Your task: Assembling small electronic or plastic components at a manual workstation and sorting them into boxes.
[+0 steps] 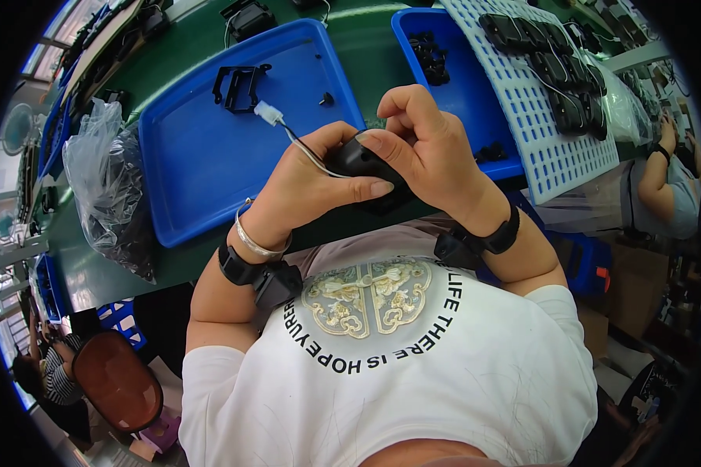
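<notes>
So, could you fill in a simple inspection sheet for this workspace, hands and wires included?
Surface: green tabletop bearing a left blue tray and a right blue tray.
Job's things: rounded black part in the hands; black bracket in the left tray.
Clutter: clear plastic bag with dark contents; small black pieces in the right tray; white perforated sheet carrying black units.
Grippers: bare hands; left hand holds the part, right hand has its thumb on it.
Cables: pale cable with white connector, running toward the part.
Surroundings: brown seat; other people at both sides.
</notes>
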